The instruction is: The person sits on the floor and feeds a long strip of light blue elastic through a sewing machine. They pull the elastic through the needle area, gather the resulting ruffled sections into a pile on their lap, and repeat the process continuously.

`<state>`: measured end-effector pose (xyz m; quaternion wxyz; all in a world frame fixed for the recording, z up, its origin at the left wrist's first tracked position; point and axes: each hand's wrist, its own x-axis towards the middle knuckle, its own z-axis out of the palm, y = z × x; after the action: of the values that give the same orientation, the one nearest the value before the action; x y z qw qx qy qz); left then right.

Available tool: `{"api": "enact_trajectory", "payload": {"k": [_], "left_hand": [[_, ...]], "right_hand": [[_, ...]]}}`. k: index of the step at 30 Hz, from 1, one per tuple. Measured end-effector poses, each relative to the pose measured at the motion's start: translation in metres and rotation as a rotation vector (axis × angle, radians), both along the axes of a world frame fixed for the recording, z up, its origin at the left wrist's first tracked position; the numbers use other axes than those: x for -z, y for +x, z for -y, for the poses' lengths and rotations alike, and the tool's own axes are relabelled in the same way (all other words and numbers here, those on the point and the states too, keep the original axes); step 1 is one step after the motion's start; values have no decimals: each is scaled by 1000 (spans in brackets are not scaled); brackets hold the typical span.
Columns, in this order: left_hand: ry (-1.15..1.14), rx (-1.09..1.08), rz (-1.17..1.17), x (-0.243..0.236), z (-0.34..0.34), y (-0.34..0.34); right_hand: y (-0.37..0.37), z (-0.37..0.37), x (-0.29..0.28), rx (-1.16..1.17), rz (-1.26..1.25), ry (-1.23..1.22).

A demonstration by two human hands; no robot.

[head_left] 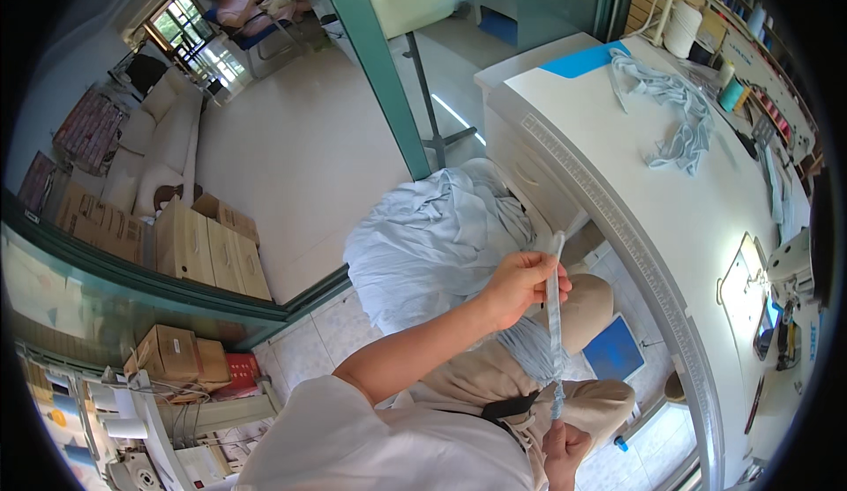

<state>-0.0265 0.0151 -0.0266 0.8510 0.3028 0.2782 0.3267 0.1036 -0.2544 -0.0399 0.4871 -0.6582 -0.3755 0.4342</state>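
Note:
My left hand point(522, 290) pinches the upper part of a narrow, pale blue fabric strip point(554, 319) between thumb and fingers. The strip runs down over my lap, its upper end sticking out just above the fingers. Lower down it bunches into gathers, where my closed right hand point(565, 449) grips it. A bundle of thin pale blue strips point(529, 350) lies across my thigh, behind the held one. Beyond my left hand sits a large crumpled heap of pale blue cloth point(432, 235).
On my right a white worktable point(609, 138) with a ruler edge carries a sewing machine point(794, 270), loose blue strips point(688, 112) and thread cones point(683, 29). A blue pedal plate point(615, 348) lies below it. Cardboard boxes point(181, 359) stand left. Another person point(238, 10) sits far off behind a green-framed partition point(375, 67).

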Motion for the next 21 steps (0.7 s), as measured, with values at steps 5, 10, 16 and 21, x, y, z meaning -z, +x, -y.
{"api": "enact_trajectory", "payload": {"k": [5,10,16,21], "left_hand": [[-59,-59,11,-8,-1,-4],[-68,-258,98,49,-39,-27],[-262,-247,73,17,-23,-8],[-272,-180,132,25,-13,-14]], "right_hand": [[-2,-7,1,-5,17,-2],[-12,-10,-9,-33,19,-19],[2,20,42,93,138,-51],[2,-9,9,-27,121,-17]]}}
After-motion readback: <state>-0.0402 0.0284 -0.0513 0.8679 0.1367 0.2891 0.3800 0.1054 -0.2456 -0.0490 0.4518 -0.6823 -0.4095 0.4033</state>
